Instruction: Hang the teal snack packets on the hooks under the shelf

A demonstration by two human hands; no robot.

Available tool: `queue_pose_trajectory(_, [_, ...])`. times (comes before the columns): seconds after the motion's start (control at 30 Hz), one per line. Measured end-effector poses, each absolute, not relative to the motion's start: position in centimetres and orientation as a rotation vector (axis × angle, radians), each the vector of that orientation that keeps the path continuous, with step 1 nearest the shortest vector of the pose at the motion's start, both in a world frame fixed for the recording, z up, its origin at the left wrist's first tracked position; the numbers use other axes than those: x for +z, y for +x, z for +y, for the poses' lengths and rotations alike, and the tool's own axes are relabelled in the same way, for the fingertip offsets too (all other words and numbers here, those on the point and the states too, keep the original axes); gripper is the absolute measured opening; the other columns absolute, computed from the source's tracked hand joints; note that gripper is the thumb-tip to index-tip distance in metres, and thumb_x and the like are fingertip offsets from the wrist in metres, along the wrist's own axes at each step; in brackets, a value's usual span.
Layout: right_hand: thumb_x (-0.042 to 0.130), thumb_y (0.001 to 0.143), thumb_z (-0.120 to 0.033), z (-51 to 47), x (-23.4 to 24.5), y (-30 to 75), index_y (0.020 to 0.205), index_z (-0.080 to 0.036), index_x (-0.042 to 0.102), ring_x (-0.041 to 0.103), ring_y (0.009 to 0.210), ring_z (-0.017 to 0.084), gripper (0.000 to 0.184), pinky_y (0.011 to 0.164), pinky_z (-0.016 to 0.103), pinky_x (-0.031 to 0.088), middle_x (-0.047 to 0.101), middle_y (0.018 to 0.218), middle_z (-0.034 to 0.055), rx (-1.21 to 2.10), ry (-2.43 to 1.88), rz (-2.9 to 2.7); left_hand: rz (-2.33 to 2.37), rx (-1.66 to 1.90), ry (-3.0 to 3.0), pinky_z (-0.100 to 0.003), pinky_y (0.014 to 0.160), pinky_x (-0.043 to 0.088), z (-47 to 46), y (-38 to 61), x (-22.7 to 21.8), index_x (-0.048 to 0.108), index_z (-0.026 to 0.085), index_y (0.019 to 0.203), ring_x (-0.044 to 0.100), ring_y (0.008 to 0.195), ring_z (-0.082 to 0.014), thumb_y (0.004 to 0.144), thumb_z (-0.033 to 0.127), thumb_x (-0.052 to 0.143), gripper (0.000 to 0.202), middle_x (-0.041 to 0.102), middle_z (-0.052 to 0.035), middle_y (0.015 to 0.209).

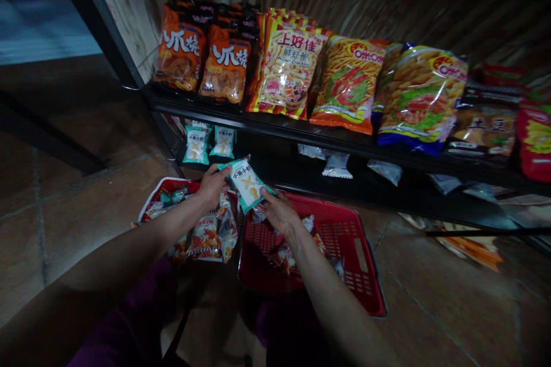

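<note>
A green-and-white snack bag [246, 182] is held between my two hands, in front of the lower shelf. My left hand [214, 186] grips its upper left edge, and my right hand [278, 211] pinches its lower right corner. Two matching green bags [197, 143] stand on the lower shelf just behind. Beneath my left arm is a red basket with a white rim [151, 198], filled with snack bags [205, 235]. Under my right hand sits a second red basket [357, 241] with a few packets in it, partly hidden by my forearm.
The upper black shelf [275, 126] carries orange-and-black bags [181, 49], prawn cracker bags [288, 69] and other large snack bags [424, 94]. Small white packets [337, 164] lie on the lower shelf. A dark metal post [101, 17] rises at left. Orange packaging [469, 246] lies low at right.
</note>
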State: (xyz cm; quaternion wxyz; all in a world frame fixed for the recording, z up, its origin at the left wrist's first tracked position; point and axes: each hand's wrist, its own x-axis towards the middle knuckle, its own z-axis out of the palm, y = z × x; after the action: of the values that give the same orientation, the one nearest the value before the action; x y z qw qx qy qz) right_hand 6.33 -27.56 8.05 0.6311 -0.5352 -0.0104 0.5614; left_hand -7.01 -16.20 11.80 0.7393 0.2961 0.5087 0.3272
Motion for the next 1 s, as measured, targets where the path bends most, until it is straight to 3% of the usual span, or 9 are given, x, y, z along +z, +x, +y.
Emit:
queue_pose_trajectory(0.2, [0.084,0.053,-0.023,-27.7,7.8,5.6,0.073,-0.021,0.058,0.063,0.068,0.012,0.033,0.075,0.038,0.053,0.07,0.079,-0.0045,1.335,-1.199,0.099,1.077,0.73,0.607,-0.025,0.056,0.045,-15.7,-7.1,11.5,0.045,0.02,0.075,0.058,0.057,-0.013,0.069,0.016,0.064,0.02,0.062,0.0015,0.068])
queue_pose_trajectory(0.43, [0.085,0.051,-0.026,-27.8,7.7,5.8,0.073,-0.021,0.06,0.064,0.07,0.013,0.034,0.078,0.037,0.051,0.071,0.082,-0.0026,1.359,-1.202,0.006,1.066,0.691,0.646,-0.024,0.059,0.046,-14.3,-7.5,11.7,0.058,0.015,0.073,0.058,0.061,-0.0123,0.069,0.022,0.067,0.013,0.063,-0.0027,0.069])
queue_pose_trajectory(0.8, [0.084,0.051,-0.033,-27.8,7.6,5.8,0.058,-0.017,0.053,0.057,0.053,0.009,0.035,0.06,0.027,0.051,0.063,0.059,-0.0038,1.297,-1.335,-0.103,1.219,0.755,0.843,-0.026,0.057,0.042,-13.7,-8.0,11.4,0.055,0.017,0.065,0.053,0.055,-0.0115,0.067,0.014,0.064,0.01,0.057,0.0,0.061])
queue_pose_trajectory(1.0, [0.084,0.052,-0.028,-27.5,9.3,5.3,0.057,-0.017,0.057,0.061,0.058,0.012,0.03,0.062,0.028,0.053,0.065,0.06,-0.0015,1.314,-1.34,-0.064,1.241,0.862,0.991,-0.023,0.055,0.04,-13.4,-7.8,10.9,0.056,0.018,0.065,0.049,0.054,-0.0106,0.07,0.019,0.06,0.006,0.052,0.0036,0.056])
